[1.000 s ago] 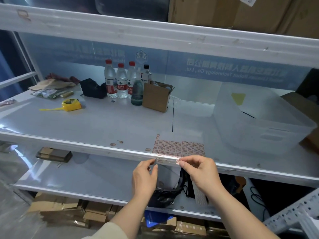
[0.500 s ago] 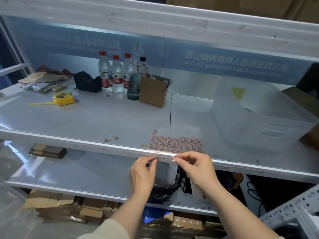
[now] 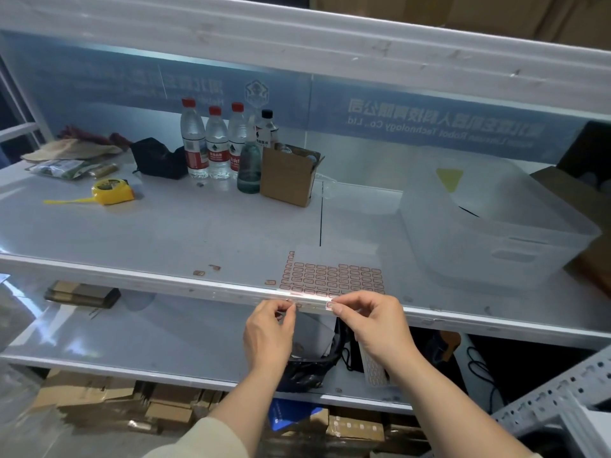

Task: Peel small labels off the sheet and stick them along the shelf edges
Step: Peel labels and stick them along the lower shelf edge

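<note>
Right hand (image 3: 373, 328) pinching red-bordered label (image 3: 330, 305) against shelf edge (image 3: 463, 320); left hand (image 3: 269, 332) pinching alongside, contents unclear. Label sheet (image 3: 334, 277) print illegible; backdrop banner (image 3: 429, 122) mirrored "Robot Technology Co., Ltd."

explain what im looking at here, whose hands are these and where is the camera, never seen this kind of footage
There is no machine here: a person wears a camera on the head, so you look forward and down at their own two bare hands. The left hand and right hand are both at the front edge of a white shelf. The right hand pinches a small red-bordered label against that edge; what the left fingertips hold is too small to tell. Just behind lies the label sheet. Further back stand water bottles, a cardboard box, a yellow tape measure and a clear plastic bin.
</note>
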### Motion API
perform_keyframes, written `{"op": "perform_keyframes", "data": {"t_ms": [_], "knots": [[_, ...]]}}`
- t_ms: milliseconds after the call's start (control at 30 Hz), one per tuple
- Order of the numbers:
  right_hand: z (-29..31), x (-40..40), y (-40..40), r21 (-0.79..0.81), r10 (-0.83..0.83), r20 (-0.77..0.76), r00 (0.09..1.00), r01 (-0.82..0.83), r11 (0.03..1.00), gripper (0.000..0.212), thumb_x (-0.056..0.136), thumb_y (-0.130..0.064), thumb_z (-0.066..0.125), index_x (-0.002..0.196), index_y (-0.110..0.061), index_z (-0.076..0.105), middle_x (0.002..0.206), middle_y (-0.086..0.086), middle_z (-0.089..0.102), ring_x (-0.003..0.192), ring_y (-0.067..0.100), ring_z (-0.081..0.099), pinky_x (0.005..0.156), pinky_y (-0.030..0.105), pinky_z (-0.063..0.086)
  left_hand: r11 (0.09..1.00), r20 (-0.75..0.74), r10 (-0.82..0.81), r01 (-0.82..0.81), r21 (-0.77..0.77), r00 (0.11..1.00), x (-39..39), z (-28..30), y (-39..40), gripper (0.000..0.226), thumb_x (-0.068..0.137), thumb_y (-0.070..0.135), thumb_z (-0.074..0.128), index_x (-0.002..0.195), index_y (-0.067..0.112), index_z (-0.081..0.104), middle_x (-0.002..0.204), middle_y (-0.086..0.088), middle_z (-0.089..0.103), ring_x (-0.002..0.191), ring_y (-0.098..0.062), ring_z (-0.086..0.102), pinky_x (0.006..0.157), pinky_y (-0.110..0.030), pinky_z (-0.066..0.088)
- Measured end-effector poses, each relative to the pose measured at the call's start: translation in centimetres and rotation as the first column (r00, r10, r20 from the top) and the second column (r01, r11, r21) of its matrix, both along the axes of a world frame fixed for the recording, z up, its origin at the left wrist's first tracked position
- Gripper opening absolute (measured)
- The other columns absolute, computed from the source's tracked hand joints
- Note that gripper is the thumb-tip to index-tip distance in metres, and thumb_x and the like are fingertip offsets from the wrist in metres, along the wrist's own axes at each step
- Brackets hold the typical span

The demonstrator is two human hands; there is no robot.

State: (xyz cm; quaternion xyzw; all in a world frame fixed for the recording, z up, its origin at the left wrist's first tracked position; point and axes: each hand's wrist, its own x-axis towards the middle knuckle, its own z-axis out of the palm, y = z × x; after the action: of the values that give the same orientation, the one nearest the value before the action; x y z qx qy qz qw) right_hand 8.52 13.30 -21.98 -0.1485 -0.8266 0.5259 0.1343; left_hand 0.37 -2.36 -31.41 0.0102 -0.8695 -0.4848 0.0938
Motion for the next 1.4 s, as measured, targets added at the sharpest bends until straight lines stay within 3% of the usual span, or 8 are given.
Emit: {"op": "perform_keyframes", "data": {"t_ms": [567, 767, 900, 1133, 1233, 1333, 1400], "knots": [[0.0, 0.2, 0.0, -0.029, -0.004, 0.007, 1.000, 0.004, 1.000, 0.005, 0.083, -0.022, 0.084, 0.083, -0.026, 0.082, 0.082, -0.005, 0.080, 0.084, 0.018, 0.074, 0.082, 0.039, 0.062, 0.996, 0.044, -0.033, 0.029, 0.081, 0.999, 0.3, 0.0, 0.2, 0.008, 0.089, 0.027, 0.074, 0.082, 0.029, 0.070, 0.077, 0.011, 0.067, 0.069, -0.006, 0.065, 0.064, -0.030, 0.059], [-0.3, 0.5, 0.3, -0.045, 0.006, 0.005, 1.000, -0.006, 0.999, 0.011, 0.083, -0.021, 0.084, 0.077, -0.030, 0.081, 0.078, -0.009, 0.079, 0.074, 0.008, 0.070, 0.069, 0.029, 0.054, 0.993, 0.080, -0.053, 0.044, 0.114, 0.995, 0.6, 0.1, 0.4, 0.015, 0.089, 0.027, 0.074, 0.078, 0.031, 0.065, 0.073, 0.010, 0.068, 0.067, -0.007, 0.066, 0.057, -0.019, 0.050], [-0.2, 0.6, 0.4, -0.049, 0.006, -0.003, 1.000, -0.006, 0.999, 0.015, 0.082, -0.020, 0.084, 0.075, -0.032, 0.081, 0.078, -0.011, 0.079, 0.075, 0.005, 0.071, 0.071, 0.023, 0.053, 0.991, 0.081, -0.053, 0.042, 0.126, 0.995, 0.7, 0.4, 0.4, 0.019, 0.089, 0.027, 0.075, 0.074, 0.031, 0.063, 0.069, 0.009, 0.068, 0.064, -0.009, 0.066, 0.053, -0.017, 0.046], [-0.2, 0.9, 0.5, -0.066, 0.005, -0.002, 1.000, -0.005, 0.998, 0.013, 0.082, -0.022, 0.084, 0.075, -0.033, 0.081, 0.076, -0.013, 0.078, 0.065, -0.003, 0.066, 0.064, 0.021, 0.050, 0.990, 0.076, -0.036, 0.026, 0.138, 0.996, 1.1, 0.9, 0.2, 0.020, 0.088, 0.027, 0.076, 0.075, 0.032, 0.063, 0.067, 0.010, 0.067, 0.063, -0.007, 0.066, 0.055, -0.023, 0.056], [-0.3, 1.0, 0.5, -0.073, 0.001, -0.006, 1.000, -0.002, 0.997, 0.016, 0.082, -0.021, 0.084, 0.073, -0.034, 0.080, 0.077, -0.016, 0.078, 0.070, -0.003, 0.068, 0.069, 0.021, 0.053, 0.979, 0.072, -0.066, 0.050, 0.197, 0.995, 1.4, 1.4, -0.2, 0.018, 0.087, 0.027, 0.077, 0.075, 0.031, 0.065, 0.066, 0.008, 0.068, 0.060, -0.007, 0.064, 0.051, -0.013, 0.051], [-0.2, 1.1, 0.6, -0.062, 0.004, -0.005, 1.000, -0.004, 0.998, 0.018, 0.082, -0.022, 0.084, 0.073, -0.036, 0.079, 0.077, -0.018, 0.077, 0.072, -0.005, 0.068, 0.071, 0.020, 0.052, 0.943, 0.100, -0.133, 0.094, 0.321, 0.986, 1.9, 2.2, -0.4, 0.013, 0.085, 0.028, 0.080, 0.077, 0.028, 0.070, 0.064, 0.006, 0.069, 0.060, -0.008, 0.066, 0.054, -0.020, 0.058], [-0.1, 1.2, 0.7, -0.051, 0.001, -0.007, 1.000, -0.001, 0.999, 0.015, 0.082, -0.024, 0.084, 0.075, -0.036, 0.079, 0.077, -0.018, 0.077, 0.071, -0.005, 0.068, 0.069, 0.020, 0.051, 0.911, 0.114, -0.213, 0.155, 0.383, 0.970, 2.2, 3.0, -0.3, 0.011, 0.083, 0.022, 0.082, 0.080, 0.026, 0.073, 0.066, 0.010, 0.071, 0.058, -0.002, 0.064, 0.056, -0.018, 0.056]]}}
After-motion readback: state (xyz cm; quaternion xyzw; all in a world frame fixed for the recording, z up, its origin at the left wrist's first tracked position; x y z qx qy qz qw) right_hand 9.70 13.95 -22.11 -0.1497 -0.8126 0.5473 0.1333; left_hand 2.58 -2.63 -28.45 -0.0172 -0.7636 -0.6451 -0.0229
